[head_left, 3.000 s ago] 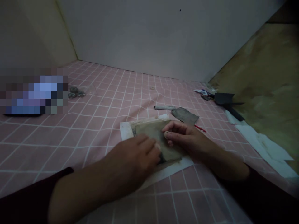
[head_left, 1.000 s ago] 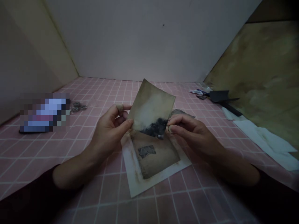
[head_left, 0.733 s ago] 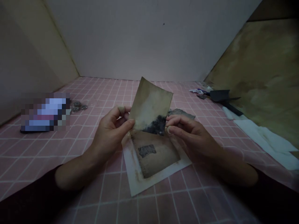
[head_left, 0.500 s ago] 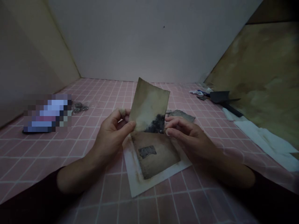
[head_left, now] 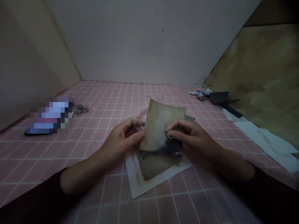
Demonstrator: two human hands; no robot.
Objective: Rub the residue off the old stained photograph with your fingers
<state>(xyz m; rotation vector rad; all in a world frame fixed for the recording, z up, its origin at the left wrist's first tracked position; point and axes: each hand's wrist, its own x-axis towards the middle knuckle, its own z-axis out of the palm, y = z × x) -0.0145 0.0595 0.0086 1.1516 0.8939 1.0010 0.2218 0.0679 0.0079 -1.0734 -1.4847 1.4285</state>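
My left hand (head_left: 127, 133) is closed on the left edge of a tan, sandpaper-like sheet (head_left: 158, 124), thumb on the near side. A black smudge marks the sheet's lower right part. Over its right half, my right hand (head_left: 189, 133) pinches thumb and forefinger on a small ring-like piece (head_left: 169, 134), too blurred to tell exactly. Beneath lies a brown sheet (head_left: 154, 169), on top of white paper (head_left: 133, 188) with brownish stains. The tan sheet covers much of both.
A blurred-out phone-like object (head_left: 49, 116) and several small metal rings (head_left: 80, 109) lie on the left. One pale ring (head_left: 149, 96) sits farther back. At right are a black scoop-like tool (head_left: 219, 98) and white tissue (head_left: 263, 140). The pink checked cloth (head_left: 105, 199) covers the surface.
The tan sheet has come down and to the right, now lower over the brown sheet. My right hand's fingertips have shifted from its edge onto its face. My left hand has followed.
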